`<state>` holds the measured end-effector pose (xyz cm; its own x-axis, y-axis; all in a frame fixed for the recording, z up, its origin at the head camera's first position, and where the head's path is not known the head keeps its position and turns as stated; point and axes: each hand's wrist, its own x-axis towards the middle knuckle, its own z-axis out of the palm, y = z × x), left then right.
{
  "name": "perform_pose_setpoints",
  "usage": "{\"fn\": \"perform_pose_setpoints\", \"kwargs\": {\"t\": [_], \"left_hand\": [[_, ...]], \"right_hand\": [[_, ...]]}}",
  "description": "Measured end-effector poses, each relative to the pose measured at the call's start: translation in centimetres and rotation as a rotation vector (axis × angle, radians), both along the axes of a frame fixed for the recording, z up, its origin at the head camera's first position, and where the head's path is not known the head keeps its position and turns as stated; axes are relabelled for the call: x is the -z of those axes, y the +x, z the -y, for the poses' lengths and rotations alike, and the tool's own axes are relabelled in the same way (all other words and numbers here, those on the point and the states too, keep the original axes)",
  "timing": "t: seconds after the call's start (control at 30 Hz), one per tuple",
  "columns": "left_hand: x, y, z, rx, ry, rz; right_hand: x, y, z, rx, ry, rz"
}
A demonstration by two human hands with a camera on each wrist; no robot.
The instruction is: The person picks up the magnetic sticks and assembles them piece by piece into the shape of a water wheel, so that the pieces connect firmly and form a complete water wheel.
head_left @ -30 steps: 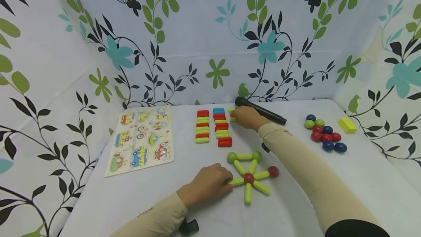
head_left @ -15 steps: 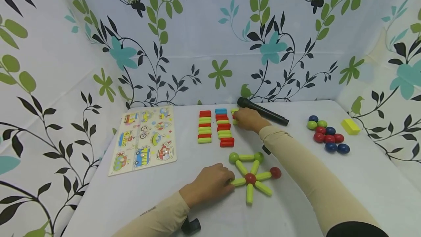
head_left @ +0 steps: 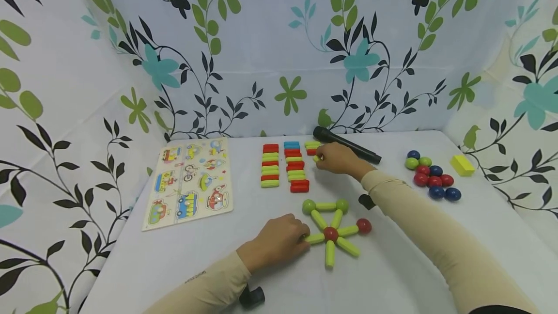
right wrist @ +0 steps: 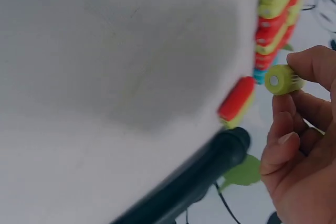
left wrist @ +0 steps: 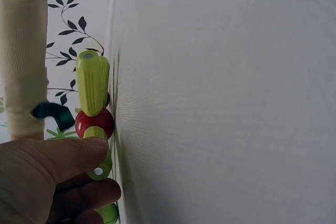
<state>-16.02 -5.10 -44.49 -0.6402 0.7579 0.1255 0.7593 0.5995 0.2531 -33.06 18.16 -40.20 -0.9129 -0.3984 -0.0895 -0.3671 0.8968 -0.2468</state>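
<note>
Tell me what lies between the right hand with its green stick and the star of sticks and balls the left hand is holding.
In the head view, only bare white table separates the right hand from the star; the rows of sticks sit just left.

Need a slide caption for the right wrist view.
Right hand pinches a green rod near stacked rods and a black marker.

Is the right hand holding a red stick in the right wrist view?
No, the right hand pinches a green stick between thumb and fingers, while a red stick lies apart on the table.
</note>
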Motion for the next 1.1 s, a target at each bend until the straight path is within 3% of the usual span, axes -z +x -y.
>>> {"fn": "perform_pose_setpoints", "kwargs": {"t": [0.23, 0.5, 0.7, 0.9, 1.1], "left_hand": [[0.0, 0.0, -0.2, -0.004, -0.017, 0.01], [0.1, -0.2, -0.2, -0.008, -0.016, 0.006], [0.1, -0.2, -0.1, -0.007, -0.013, 0.001], [0.0, -0.1, -0.1, -0.002, -0.014, 0.001], [0.2, -0.1, 0.0, -0.001, -0.008, -0.02]], "right_hand": [[-3.0, 5.1, -4.4, -0.001, -0.214, 0.114], [-2.2, 9.1, -8.7, 0.04, -0.316, 0.275], [-0.4, 10.6, -8.6, 0.076, -0.378, 0.366], [0.9, 11.1, -7.8, 0.054, -0.339, 0.394], [1.1, 11.2, -7.5, -0.001, -0.31, 0.394]]}}
